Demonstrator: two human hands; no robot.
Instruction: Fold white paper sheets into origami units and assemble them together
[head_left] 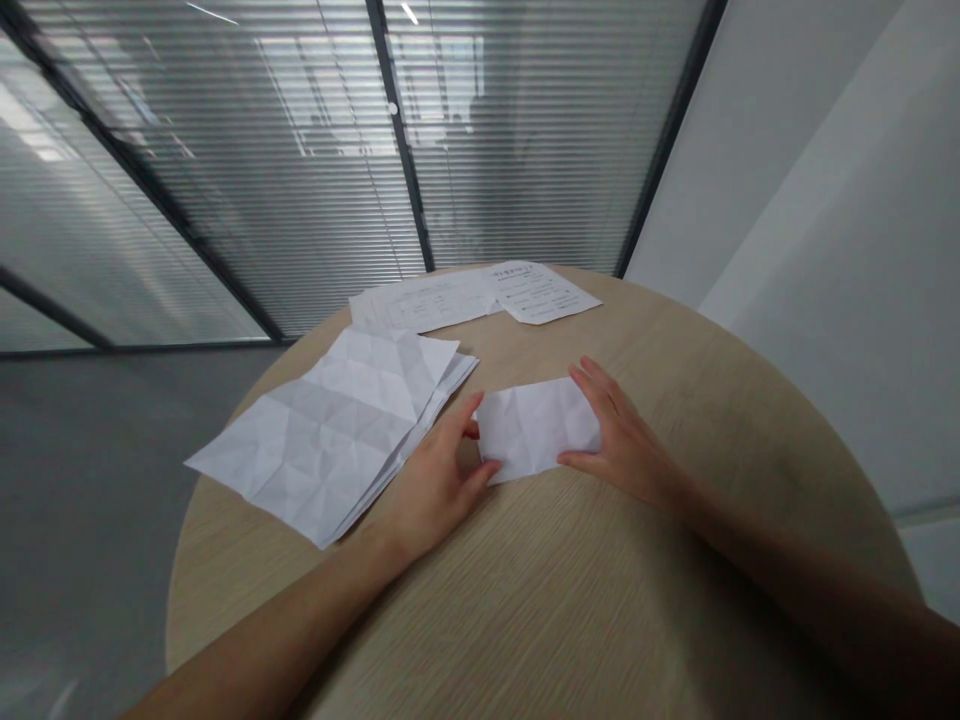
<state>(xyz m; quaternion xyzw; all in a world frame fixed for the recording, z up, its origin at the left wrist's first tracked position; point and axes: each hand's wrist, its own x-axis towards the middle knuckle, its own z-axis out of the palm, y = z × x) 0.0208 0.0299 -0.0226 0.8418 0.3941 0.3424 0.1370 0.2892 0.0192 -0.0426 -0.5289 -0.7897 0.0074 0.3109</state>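
A small folded piece of white paper [534,430] lies on the round wooden table [660,560], creased and roughly rectangular. My left hand [442,480] grips its left end between thumb and fingers, with one fingertip partly hidden behind the paper. My right hand [622,440] holds the right end, fingers on top and thumb along the near edge. To the left of my left hand lies a larger stack of creased white paper [330,430], its folds forming a faceted pattern; my hand is close to its edge.
Printed sheets [480,295] lie at the far side of the table. The round tabletop ends in a curved edge, with grey floor below on the left. Glass partitions with blinds stand behind it, and a white wall stands on the right.
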